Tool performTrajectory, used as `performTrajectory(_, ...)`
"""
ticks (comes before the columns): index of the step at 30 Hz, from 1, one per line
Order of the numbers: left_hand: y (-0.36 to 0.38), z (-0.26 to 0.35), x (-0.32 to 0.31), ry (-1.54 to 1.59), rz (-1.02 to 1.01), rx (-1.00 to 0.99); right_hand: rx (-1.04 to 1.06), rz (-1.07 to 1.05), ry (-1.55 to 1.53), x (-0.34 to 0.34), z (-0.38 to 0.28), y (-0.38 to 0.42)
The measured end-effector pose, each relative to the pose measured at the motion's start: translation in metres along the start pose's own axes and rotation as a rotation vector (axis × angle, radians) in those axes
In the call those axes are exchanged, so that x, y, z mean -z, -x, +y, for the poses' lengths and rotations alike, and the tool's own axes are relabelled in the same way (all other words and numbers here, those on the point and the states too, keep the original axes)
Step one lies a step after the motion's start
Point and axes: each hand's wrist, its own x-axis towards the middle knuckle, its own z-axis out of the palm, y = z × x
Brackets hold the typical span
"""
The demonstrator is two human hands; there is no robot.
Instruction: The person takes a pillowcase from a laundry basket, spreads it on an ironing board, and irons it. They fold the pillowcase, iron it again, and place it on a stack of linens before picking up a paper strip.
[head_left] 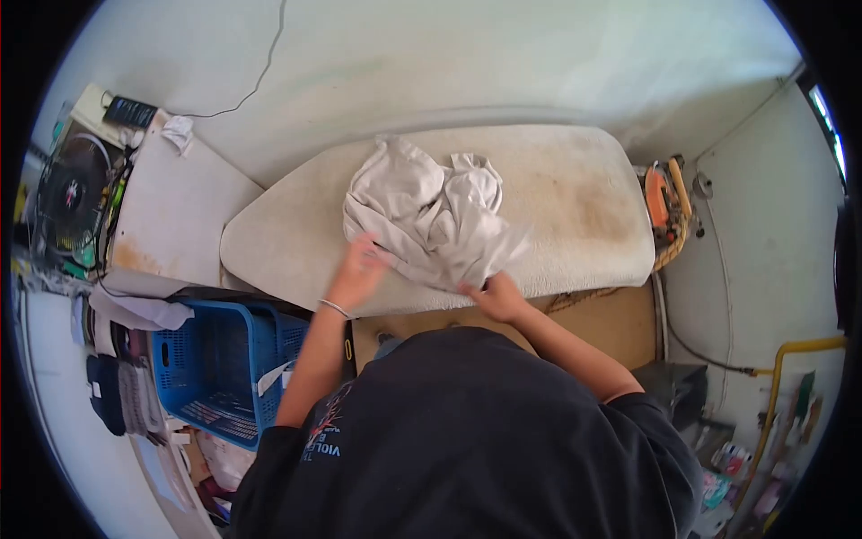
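A crumpled light-grey garment [426,211] lies bunched on the middle of the pale ironing board [575,193]. Its exact kind is hidden by the folds. At its near right edge, my right hand [496,296] is closed with the fabric pinched in its fingers. The cloth beside that hand is smeared by motion. My left hand [361,268], with a bracelet on the wrist, is at the garment's near left edge. Those fingers are blurred, so whether they grip the cloth cannot be made out.
An iron [677,187] and an orange object [656,198] stand past the board's right end. Left of the board are a white tabletop [184,193], a black fan [74,193] and a phone-like device [130,111]. Below sits a blue plastic basket [206,355] beside folded clothes [135,395].
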Motion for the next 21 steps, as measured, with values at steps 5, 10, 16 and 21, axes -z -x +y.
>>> performTrajectory(5,0.011,0.027,-0.089,-0.004,-0.249,-0.378,0.224,-0.475,0.290,-0.012,-0.016,-0.016)
performTrajectory(10,0.015,0.050,-0.043,-0.389,-0.164,-0.163,-0.233,-0.664,0.675,0.026,-0.048,-0.033)
performTrajectory(16,0.051,0.089,-0.023,-0.200,-0.036,-0.468,0.442,-0.221,0.710,0.010,-0.012,-0.040)
performTrajectory(21,0.067,0.108,-0.008,-0.098,0.065,-0.771,0.336,-0.183,0.620,-0.036,0.025,-0.046)
